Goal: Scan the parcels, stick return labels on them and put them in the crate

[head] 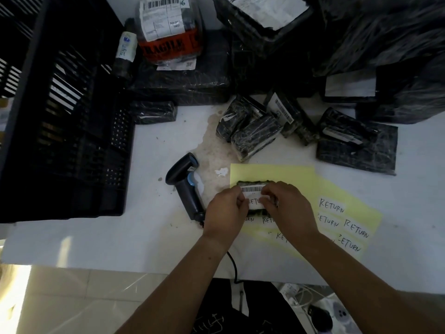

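Note:
A small black-wrapped parcel (255, 183) with a barcode label lies on the yellow label sheets (289, 174) near the table's front. My left hand (226, 208) and my right hand (286, 206) both pinch a white return label (254, 201) against the parcel's top. The label's handwritten word is partly covered by my fingers. A black barcode scanner (185, 182) lies on the table just left of my left hand, untouched. The black slatted crate (60, 116) stands at the left.
Several black-wrapped parcels (255, 133) lie beyond the yellow sheets, with larger parcels and black bags (361, 44) stacked at the back. A parcel with red fragile tape (168, 44) sits behind the crate's corner. The scanner's cable (232, 261) drops over the white table's front edge (120, 268).

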